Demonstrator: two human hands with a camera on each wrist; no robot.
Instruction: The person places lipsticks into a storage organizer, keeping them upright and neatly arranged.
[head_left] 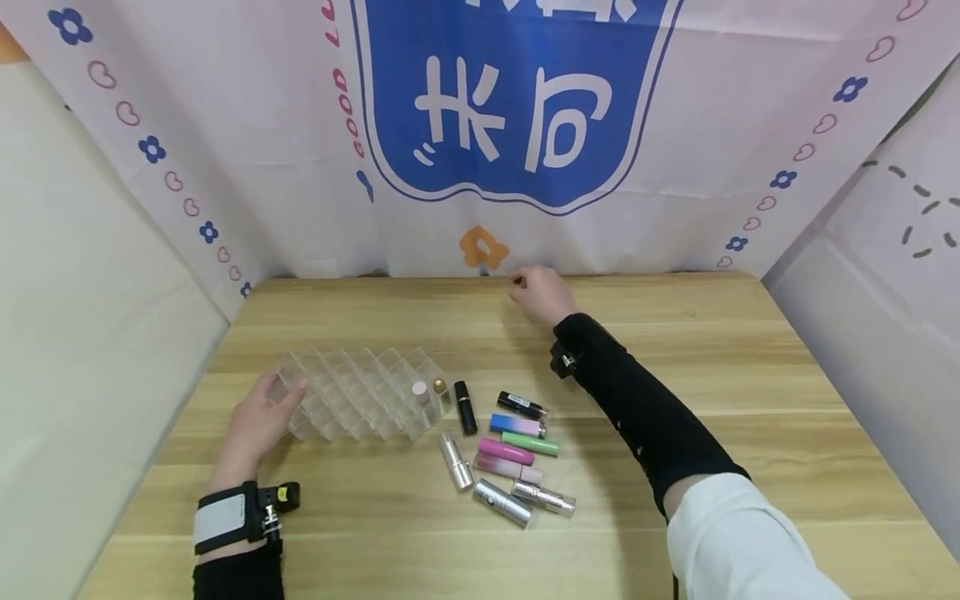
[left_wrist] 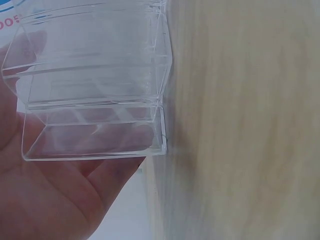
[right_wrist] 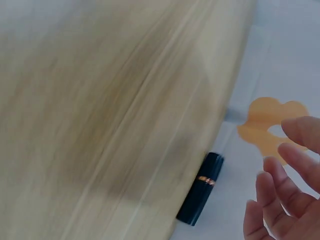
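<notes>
Along the back of the desk (head_left: 675,333), a black lipstick (right_wrist: 198,194) lies near my right hand (head_left: 543,295), grip relaxed, empty; my left hand (head_left: 258,417) grasps a clear rack (head_left: 352,398)

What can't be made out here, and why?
- Head view: the black tube at the table's back edge, seemingly hidden by the right hand.
- Head view: text on the white label, too small.
- Head view: top of the blue emblem, cut off by the upper edge.
- Left wrist view: rest of the clear organizer, cut off likewise.
</notes>
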